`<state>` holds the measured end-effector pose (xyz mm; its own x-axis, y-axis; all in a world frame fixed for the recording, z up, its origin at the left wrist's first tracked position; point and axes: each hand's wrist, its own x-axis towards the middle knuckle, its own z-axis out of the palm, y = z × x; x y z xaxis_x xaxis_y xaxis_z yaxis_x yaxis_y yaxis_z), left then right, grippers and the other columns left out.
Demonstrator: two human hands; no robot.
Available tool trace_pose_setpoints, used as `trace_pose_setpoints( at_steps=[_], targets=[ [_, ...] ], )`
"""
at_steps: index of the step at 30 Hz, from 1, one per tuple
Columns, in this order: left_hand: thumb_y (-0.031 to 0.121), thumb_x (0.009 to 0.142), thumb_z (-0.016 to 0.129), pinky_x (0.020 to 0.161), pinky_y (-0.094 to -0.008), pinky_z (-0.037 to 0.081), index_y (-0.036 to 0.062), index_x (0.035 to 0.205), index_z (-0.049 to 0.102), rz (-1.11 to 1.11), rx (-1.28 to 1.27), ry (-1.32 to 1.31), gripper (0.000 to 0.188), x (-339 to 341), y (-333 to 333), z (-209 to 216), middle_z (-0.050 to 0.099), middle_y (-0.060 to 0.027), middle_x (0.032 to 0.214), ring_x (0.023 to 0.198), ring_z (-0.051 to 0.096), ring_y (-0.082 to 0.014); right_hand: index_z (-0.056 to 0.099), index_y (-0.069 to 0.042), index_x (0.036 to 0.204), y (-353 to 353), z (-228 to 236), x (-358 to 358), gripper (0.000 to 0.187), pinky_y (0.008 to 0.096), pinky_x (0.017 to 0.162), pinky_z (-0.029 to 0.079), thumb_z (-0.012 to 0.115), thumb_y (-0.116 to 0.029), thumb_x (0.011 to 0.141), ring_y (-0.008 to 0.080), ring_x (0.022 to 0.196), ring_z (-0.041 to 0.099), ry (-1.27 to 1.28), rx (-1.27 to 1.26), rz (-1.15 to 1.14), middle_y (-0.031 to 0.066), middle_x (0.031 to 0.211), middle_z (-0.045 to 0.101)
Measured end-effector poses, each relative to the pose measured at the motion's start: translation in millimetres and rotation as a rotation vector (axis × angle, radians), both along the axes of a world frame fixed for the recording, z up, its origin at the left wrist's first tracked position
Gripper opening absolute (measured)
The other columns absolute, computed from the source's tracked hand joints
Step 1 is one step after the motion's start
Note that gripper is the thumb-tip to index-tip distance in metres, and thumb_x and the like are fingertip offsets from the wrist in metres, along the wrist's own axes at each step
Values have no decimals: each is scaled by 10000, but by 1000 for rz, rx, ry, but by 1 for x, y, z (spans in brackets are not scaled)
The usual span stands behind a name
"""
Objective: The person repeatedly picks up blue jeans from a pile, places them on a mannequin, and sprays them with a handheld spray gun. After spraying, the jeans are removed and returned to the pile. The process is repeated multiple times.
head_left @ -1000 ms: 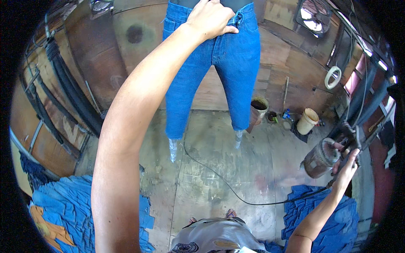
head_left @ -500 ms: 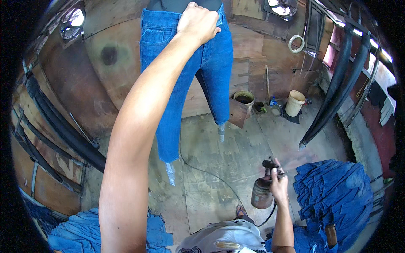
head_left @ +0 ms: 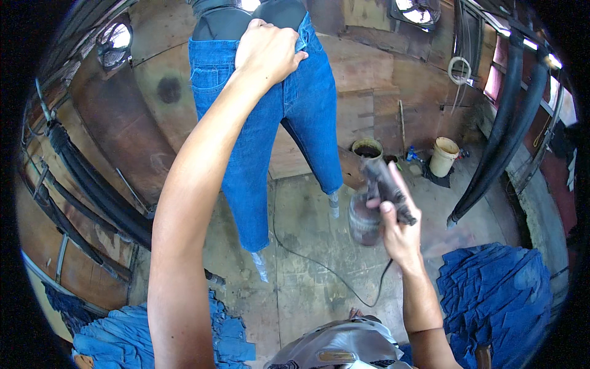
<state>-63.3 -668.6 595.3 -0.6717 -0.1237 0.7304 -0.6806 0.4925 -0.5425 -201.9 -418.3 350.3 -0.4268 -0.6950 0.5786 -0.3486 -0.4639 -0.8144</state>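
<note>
Blue jeans (head_left: 304, 123) hang upright on a dark, leg-shaped form (head_left: 215, 26), whose wrapped ends stick out below the hems. At the front of the waistband, my left hand (head_left: 268, 52) is closed on the denim, by the fly. My right hand (head_left: 402, 230) grips a dark spray gun (head_left: 388, 184), blurred by motion, with its round paint cup (head_left: 364, 220) hanging underneath. The gun is to the right of the jeans' legs and apart from them. A thin hose (head_left: 319, 267) trails from my right hand's side across the floor towards the form.
Piles of blue denim lie at the lower left (head_left: 117, 335) and lower right (head_left: 495, 295). Dark padded leg forms (head_left: 95, 184) stand at the left, and more (head_left: 501, 129) hang at the right. Buckets (head_left: 442, 161) stand by the back wooden wall, below a fan (head_left: 418, 11).
My right hand has raised the spray gun up and slightly left, nearer the jeans. My left hand keeps its hold on the waistband, and the jeans sit slightly further left in view.
</note>
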Motion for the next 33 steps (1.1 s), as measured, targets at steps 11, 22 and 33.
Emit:
trace_pose_setpoints(
  at_steps=[11, 22, 33],
  targets=[
    [512, 854, 726, 984, -424, 466, 106, 956, 774, -29, 119, 12, 421, 6, 15, 5, 724, -158, 803, 918, 696, -335, 471, -46, 1521, -17, 8, -43, 560, 255, 769, 515, 640, -239, 1023, 91, 759, 574, -87, 18, 163, 68, 1140, 712],
    [584, 848, 714, 1014, -421, 454, 163, 1059, 797, -95, 110, 6, 478, 31, 16, 4, 713, -161, 918, 1088, 639, -343, 440, -64, 1543, -9, -1, -44, 602, 231, 668, 492, 646, -284, 1021, 55, 670, 538, -118, 95, 177, 16, 940, 699],
    [616, 851, 704, 1086, -414, 428, 208, 1106, 796, -136, 101, -10, 490, 55, 3, 2, 719, -97, 771, 1089, 664, -299, 468, -80, 1532, 4, -21, -34, 539, 243, 707, 497, 617, -189, 1026, 68, 696, 491, -170, 168, 149, 43, 1079, 708]
  ],
)
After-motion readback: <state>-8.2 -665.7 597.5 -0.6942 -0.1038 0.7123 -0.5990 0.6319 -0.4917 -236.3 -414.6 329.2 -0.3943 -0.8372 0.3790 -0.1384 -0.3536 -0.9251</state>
